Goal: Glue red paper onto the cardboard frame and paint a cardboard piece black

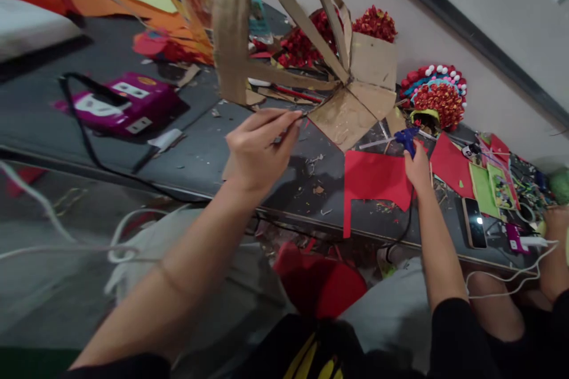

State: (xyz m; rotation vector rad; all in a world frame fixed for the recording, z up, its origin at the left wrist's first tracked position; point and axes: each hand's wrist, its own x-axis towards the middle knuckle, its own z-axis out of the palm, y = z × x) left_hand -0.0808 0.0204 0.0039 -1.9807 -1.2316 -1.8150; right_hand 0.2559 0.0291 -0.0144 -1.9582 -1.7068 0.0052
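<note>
My left hand (264,151) is closed in a pinch, its fingertips at the left corner of a brown cardboard structure (347,115). Flat panels join at a central point there, and long bent cardboard strips (291,3) arch up and to the left. A glossy streak shows on the front panel. In my right hand (418,169) is a blue glue gun (405,138), gripped by its handle, with a pale glue stick (376,144) jutting out leftward. Below the gun lies a sheet of red paper (377,174) with a narrow strip hanging over the table edge.
A purple box (128,100) with a black strap sits at left near a utility knife (164,141). Red decorated headpieces (438,95) stand by the wall. A phone (475,222), green trays (500,186) and white cable lie right, near another person's hand (555,222). Scraps litter the dark table.
</note>
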